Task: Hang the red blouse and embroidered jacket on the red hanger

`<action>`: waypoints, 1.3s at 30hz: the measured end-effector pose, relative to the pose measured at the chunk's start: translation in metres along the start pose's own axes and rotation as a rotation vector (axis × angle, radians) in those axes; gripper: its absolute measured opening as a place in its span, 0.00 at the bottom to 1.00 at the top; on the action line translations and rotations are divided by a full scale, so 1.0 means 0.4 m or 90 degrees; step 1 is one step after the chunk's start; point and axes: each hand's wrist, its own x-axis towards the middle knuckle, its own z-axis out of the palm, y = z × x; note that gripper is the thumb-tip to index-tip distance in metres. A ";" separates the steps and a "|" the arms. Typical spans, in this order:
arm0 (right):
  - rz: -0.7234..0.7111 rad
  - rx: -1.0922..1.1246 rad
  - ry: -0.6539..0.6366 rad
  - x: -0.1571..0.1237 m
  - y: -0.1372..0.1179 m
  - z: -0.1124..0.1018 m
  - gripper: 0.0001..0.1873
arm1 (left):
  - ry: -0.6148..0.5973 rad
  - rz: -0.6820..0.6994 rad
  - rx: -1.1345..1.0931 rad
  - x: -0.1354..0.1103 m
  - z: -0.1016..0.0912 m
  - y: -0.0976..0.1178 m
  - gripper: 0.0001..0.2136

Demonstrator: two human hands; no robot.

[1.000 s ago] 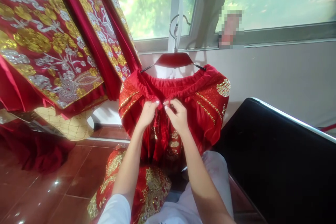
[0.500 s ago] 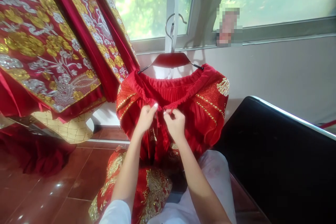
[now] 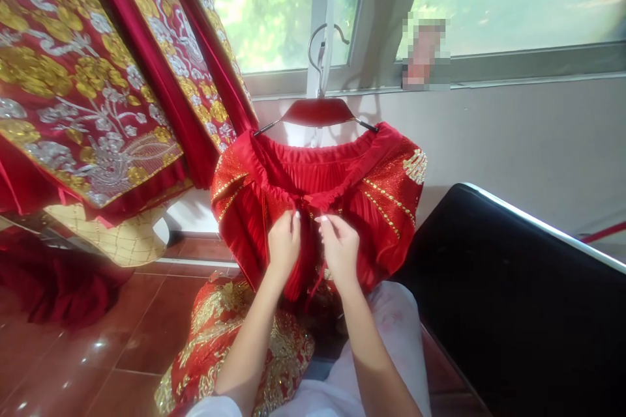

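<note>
A red pleated skirt [image 3: 381, 202] with gold trim hangs by its elastic waistband from a red hanger [image 3: 317, 111] hooked at the window. My left hand [image 3: 282, 244] and my right hand [image 3: 340, 247] are side by side just below the gathered front of the waistband. Both have fingers curled in a pinch on the thin red drawstring there. The skirt's lower part falls onto my lap and the floor, showing gold embroidery [image 3: 229, 332].
Heavily embroidered red and gold garments [image 3: 92, 78] hang at the left above a woven cream base [image 3: 117, 238]. A black surface [image 3: 518, 313] with a pale edge fills the right. Glossy red-brown floor tiles [image 3: 88, 352] lie below, and a window [image 3: 489, 0] is behind.
Both hands have slid down a little from the waistband gather, drawing the string downward. The waistband front has bunched tighter and the view shifted slightly.
</note>
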 end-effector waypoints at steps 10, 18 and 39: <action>0.149 0.138 -0.208 -0.021 -0.017 -0.005 0.12 | -0.122 -0.181 -0.369 -0.210 0.070 0.007 0.18; 0.149 0.148 -0.152 -0.059 -0.034 0.001 0.10 | 0.006 -0.220 -0.508 -0.151 -0.022 0.001 0.17; 0.079 0.122 -0.167 -0.082 -0.017 0.013 0.07 | -0.046 -0.314 -0.678 -0.033 -0.038 0.057 0.18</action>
